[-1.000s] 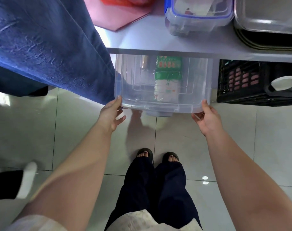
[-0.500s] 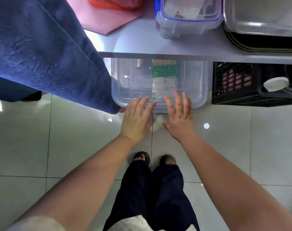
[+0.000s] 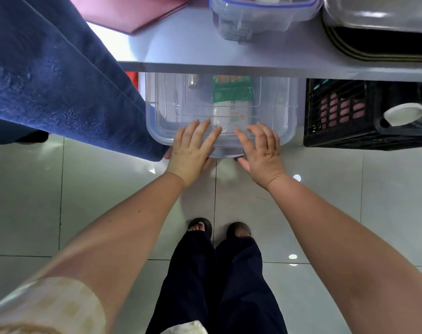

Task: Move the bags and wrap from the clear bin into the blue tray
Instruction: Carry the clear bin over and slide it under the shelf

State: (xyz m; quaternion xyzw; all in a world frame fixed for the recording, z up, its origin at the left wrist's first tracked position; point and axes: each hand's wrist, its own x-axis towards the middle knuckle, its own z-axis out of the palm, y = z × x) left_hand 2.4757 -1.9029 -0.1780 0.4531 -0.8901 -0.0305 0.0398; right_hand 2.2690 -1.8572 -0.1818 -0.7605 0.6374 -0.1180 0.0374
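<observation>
A clear lidded bin (image 3: pixel 275 109) stands on the floor, partly under the white table (image 3: pixel 186 42). Through its lid I see a green and white pack (image 3: pixel 231 97) lying inside. My left hand (image 3: pixel 193 150) lies flat on the lid's front edge, fingers spread. My right hand (image 3: pixel 263 150) lies flat beside it on the same edge, also holding nothing. The blue tray is not in view.
A blue cloth (image 3: pixel 48 75) hangs off the table on the left, touching the bin. A black crate (image 3: pixel 337 116) with a white-capped jug (image 3: pixel 402 114) stands to the right. On the table sit a small clear container (image 3: pixel 260 18), a pink sheet (image 3: pixel 133 10) and a metal tray (image 3: pixel 378 13).
My hands left the bin's two front corners and came together flat on the middle of its front edge. The bin now sits further under the table.
</observation>
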